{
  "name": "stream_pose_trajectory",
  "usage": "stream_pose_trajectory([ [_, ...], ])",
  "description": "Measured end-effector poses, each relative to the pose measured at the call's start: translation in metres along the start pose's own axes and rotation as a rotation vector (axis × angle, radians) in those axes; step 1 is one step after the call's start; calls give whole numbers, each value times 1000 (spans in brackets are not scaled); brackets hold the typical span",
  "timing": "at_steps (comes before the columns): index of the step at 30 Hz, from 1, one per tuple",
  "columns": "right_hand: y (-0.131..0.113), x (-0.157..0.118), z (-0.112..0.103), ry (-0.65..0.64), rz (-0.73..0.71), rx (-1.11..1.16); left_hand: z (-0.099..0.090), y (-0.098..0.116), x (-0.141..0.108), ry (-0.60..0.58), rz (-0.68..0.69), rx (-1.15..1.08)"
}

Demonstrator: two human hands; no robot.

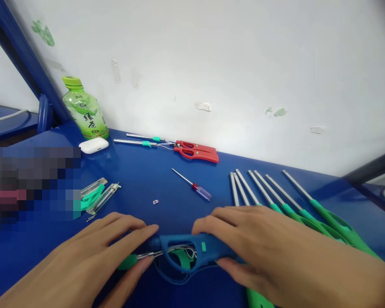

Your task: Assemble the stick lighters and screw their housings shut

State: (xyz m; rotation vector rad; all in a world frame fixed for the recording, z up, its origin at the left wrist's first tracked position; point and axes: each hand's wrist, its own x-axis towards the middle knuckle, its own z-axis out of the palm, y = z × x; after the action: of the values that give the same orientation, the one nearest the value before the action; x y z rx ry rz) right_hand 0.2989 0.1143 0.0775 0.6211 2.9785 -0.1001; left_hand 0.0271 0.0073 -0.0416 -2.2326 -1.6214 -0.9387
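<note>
A blue gas lighter casing (208, 252) lies across the front, with white wires and a green piece showing through its trigger opening. My right hand (250, 244) is closed around its handle end. At the narrow end, my left hand (112, 248) pinches the lighter, index finger on top and thumb against a short metal part beneath. A green piece (127, 262) shows between the fingers of that hand. Under the casing a second blue edge is visible, and my fingers hide the tip. Beyond my hands lie a small metal clip (155, 202) and a screwdriver (201, 191) with a clear purple handle.
Two red lighter handles (197, 152) with wired metal tubes lie by the wall. Several green lighters (336, 226) fan out at right. Clear fuel tanks (103, 198) with green parts sit at left. Behind them stand a white earphone case (93, 145) and a tea bottle (85, 109).
</note>
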Motion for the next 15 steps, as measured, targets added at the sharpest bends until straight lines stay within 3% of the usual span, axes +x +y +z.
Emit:
stream_pose_trajectory([
  [7, 21, -21, 6, 198, 75, -44, -9, -7, 7, -45, 23, -24],
  [11, 16, -11, 3, 264, 57, -40, -18, -13, 15, -73, 132, -70],
  [15, 9, -6, 1, 293, 134, 42, -19, -16, 23, -28, 212, -117],
])
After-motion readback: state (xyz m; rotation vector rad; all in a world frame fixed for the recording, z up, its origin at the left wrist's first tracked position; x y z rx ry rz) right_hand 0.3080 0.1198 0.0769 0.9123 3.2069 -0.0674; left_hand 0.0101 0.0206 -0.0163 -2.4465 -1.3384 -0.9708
